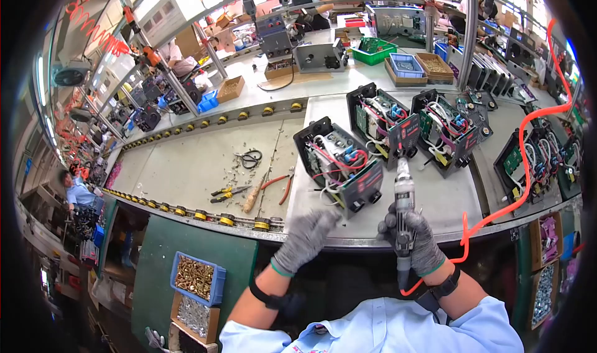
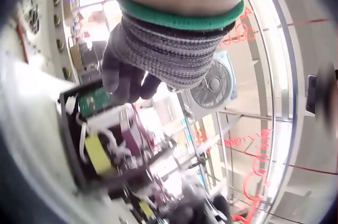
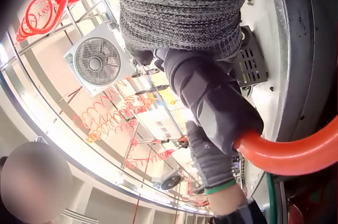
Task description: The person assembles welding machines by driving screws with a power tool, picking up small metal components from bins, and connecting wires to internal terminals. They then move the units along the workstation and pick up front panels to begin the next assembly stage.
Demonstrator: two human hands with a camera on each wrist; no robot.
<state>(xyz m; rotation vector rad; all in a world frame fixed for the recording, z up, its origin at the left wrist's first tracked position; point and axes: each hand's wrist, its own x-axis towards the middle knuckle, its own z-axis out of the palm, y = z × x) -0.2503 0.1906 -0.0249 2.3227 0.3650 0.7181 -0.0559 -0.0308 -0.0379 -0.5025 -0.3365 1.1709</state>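
Note:
My gloved right hand (image 1: 418, 238) (image 3: 179, 28) grips a grey power driver (image 1: 404, 197) (image 3: 211, 92) with a red hose at its lower end. The driver points away from me, its tip overlapping the lower front of a middle open unit (image 1: 379, 120); contact cannot be told. My gloved left hand (image 1: 306, 238) (image 2: 153, 60) is beside the bench edge, below a nearer open unit (image 1: 339, 163). Its fingers hang loosely bent, and nothing shows clearly between them. Both units have wires and circuit boards inside. A third such unit (image 1: 444, 129) stands behind to the right.
Pliers (image 1: 278, 188), scissors (image 1: 250, 159) and a wooden-handled tool (image 1: 254, 197) lie left of the units. A blue bin of brass-coloured screws (image 1: 196, 278) is at lower left. The red hose (image 1: 497, 215) curves up at right, before more open units (image 1: 541, 154).

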